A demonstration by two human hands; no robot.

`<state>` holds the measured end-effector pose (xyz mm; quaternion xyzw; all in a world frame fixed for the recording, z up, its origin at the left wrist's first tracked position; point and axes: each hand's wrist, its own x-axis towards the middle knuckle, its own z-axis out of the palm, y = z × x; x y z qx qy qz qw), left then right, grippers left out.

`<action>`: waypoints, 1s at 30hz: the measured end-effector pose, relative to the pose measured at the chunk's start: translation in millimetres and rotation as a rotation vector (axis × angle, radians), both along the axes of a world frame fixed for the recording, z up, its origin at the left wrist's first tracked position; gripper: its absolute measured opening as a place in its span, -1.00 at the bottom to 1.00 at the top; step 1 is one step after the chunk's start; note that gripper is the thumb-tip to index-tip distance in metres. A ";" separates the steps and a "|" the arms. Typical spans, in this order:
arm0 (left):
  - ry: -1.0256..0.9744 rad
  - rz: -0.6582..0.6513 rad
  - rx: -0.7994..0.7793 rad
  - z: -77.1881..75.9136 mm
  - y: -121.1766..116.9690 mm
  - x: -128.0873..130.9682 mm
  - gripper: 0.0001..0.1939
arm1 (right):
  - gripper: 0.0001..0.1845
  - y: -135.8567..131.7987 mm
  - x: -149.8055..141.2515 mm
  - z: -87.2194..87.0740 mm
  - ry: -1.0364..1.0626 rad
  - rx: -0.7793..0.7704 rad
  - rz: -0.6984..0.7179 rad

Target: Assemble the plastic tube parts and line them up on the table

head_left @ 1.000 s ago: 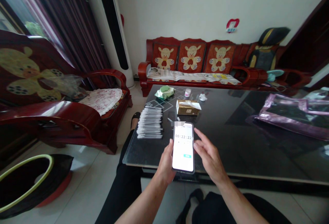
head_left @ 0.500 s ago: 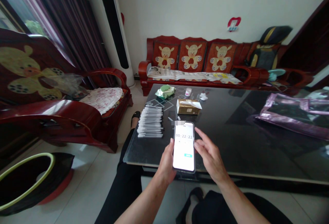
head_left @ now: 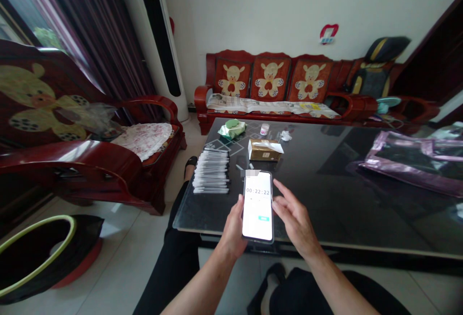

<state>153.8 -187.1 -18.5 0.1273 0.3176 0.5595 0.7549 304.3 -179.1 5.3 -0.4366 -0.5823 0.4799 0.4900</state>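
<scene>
A smartphone (head_left: 257, 209) with a lit white screen reading 00:22:22 is held up over the near edge of the black table. My left hand (head_left: 234, 230) grips it along its left side, thumb at the edge and the other fingers hidden behind. Close by its right edge is my right hand (head_left: 294, 216), fingers stretched and apart; whether a fingertip touches the phone I cannot tell. Left of the phone lies a row of several pens (head_left: 211, 171) with whitish clear barrels. Just beyond the phone are a few small pale pieces (head_left: 251, 165).
On the black glass table (head_left: 325, 209) stand a gold tissue box (head_left: 265, 150), a green wipes pack (head_left: 232, 129), a small pink-and-white container (head_left: 265, 129) and crumpled tissue (head_left: 286, 135). A clear bag with purple trim (head_left: 415, 180) lies right. A lined bin (head_left: 68, 252) sits on the floor.
Almost nothing differs. The phone and both hands appear shifted very slightly left in view, and the screen still reads 00:22:22.
</scene>
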 end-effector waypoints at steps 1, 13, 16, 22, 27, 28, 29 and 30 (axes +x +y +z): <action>-0.001 0.001 -0.002 0.8 -0.2 0.0 -0.42 | -0.36 0.3 0.0 0.0 -0.002 -0.001 0.001; 0.048 0.000 0.046 4.5 -1.7 0.0 -0.48 | -0.37 -0.2 0.4 0.4 -0.014 0.008 -0.003; 0.065 0.005 0.051 5.1 -1.7 0.1 -0.49 | -0.37 0.6 0.4 -0.6 -0.016 0.004 0.003; 0.047 0.019 0.040 5.9 -1.6 0.2 -0.49 | -0.36 0.9 1.0 -2.3 -0.017 0.010 0.004; 0.035 0.025 0.021 5.0 -1.6 0.6 -0.49 | -0.36 1.3 1.0 -2.4 -0.017 0.006 0.003; 0.033 0.026 0.019 5.2 -1.6 0.7 -0.49 | -0.36 1.2 0.9 -2.2 -0.018 0.005 0.002; 0.030 0.027 0.015 5.5 -1.7 0.8 -0.50 | -0.35 1.1 0.9 -1.9 -0.020 0.005 0.001; 0.026 0.026 0.011 5.8 -1.8 0.8 -0.50 | -0.35 0.9 0.8 -1.6 -0.022 0.006 -0.001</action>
